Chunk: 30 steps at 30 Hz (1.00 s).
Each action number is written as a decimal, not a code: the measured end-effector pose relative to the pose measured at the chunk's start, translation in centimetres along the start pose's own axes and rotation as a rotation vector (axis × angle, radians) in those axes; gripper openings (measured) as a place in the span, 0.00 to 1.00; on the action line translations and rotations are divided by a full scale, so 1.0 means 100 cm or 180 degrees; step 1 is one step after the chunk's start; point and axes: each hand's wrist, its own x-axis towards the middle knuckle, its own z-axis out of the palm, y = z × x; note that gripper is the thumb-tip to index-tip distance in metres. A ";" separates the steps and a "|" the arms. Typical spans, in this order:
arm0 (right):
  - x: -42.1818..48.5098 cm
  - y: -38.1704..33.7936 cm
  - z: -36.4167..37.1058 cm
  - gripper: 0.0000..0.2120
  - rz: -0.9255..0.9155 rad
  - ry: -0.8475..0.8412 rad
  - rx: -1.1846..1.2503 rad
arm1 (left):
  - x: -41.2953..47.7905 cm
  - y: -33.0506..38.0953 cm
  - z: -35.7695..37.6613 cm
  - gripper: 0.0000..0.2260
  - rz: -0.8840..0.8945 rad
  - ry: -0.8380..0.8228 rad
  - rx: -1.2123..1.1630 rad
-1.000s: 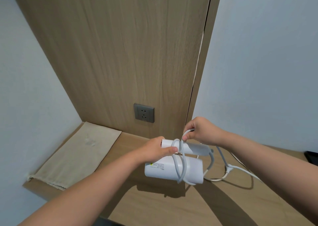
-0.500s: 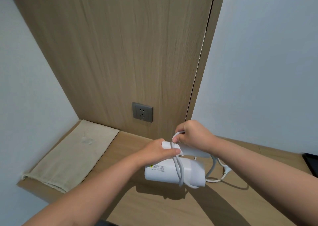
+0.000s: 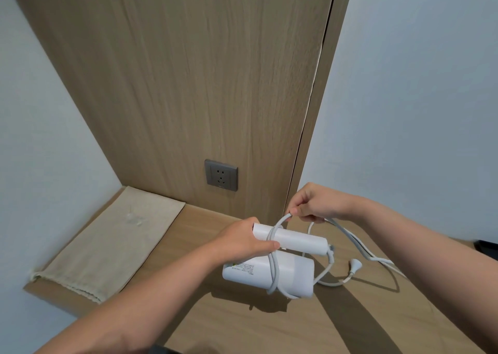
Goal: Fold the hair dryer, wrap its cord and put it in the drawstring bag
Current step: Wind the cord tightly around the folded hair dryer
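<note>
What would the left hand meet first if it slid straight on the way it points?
Likely the cord loop crossing the hair dryer handle, just beyond the left hand; depth unclear.

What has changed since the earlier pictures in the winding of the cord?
The right hand, pinching the cord, lifted up and rightwards, away from the left hand, drawing out a loop. The left hand still grips the folded hair dryer; the drawstring bag lies unmoved.
</note>
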 end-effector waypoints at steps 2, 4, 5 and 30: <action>0.000 0.005 -0.002 0.10 0.0012 -0.0095 0.0112 | 0.000 -0.001 -0.001 0.24 0.0028 0.0033 -0.0047; 0.001 0.009 0.001 0.11 0.0027 -0.0051 0.0321 | 0.000 0.000 -0.002 0.21 0.0067 0.0013 -0.0048; 0.003 0.011 0.004 0.12 0.0048 0.0024 0.0389 | 0.000 0.000 -0.001 0.19 0.0083 -0.0019 -0.0032; 0.021 0.033 0.024 0.12 0.0318 -0.0177 0.1313 | -0.001 0.003 -0.006 0.09 0.0429 -0.0167 -0.0271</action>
